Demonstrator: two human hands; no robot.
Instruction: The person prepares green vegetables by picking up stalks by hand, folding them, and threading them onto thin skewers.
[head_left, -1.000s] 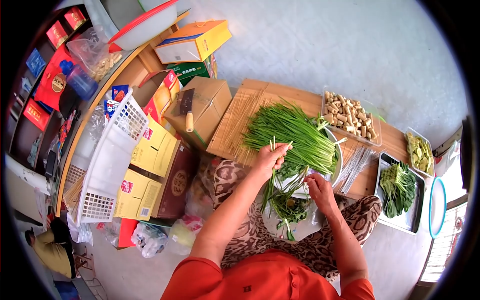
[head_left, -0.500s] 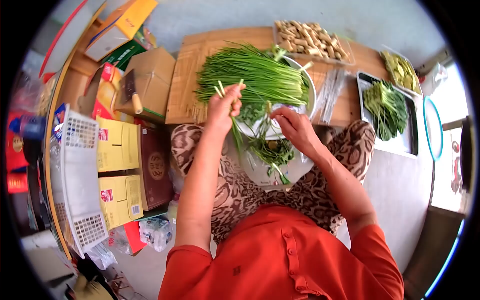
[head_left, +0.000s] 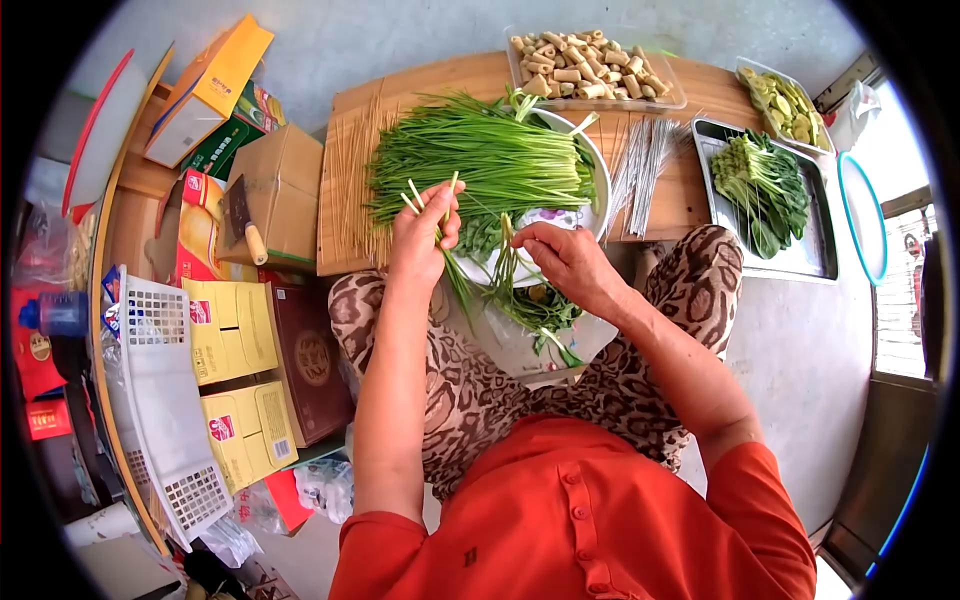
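My left hand [head_left: 424, 228] is closed around a few thin garlic chive stalks [head_left: 457, 283], pale ends sticking up past the fingers and green leaves hanging below. My right hand [head_left: 568, 262] is pinched at the top of a small bunch of thin green stems [head_left: 503, 262]; its fingertips are partly hidden. Beyond both hands, a large heap of garlic chives [head_left: 480, 155] lies across a white basin [head_left: 603, 180]. Under my hands, loose leafy greens [head_left: 548, 310] rest on a pale surface between my knees.
On the wooden table [head_left: 350, 110] lie wooden skewers [head_left: 350, 190] at left and metal skewers [head_left: 650, 165] at right. A clear box of tan rolled pieces [head_left: 590, 70], a metal tray [head_left: 830, 225] of leafy greens and a tub of green slices [head_left: 785, 105] stand there. Boxes [head_left: 232, 330] line the left.
The view has shifted, so the table sits further left. My right hand has moved closer to my left, and the stem bunch by its fingertips now stands more upright.
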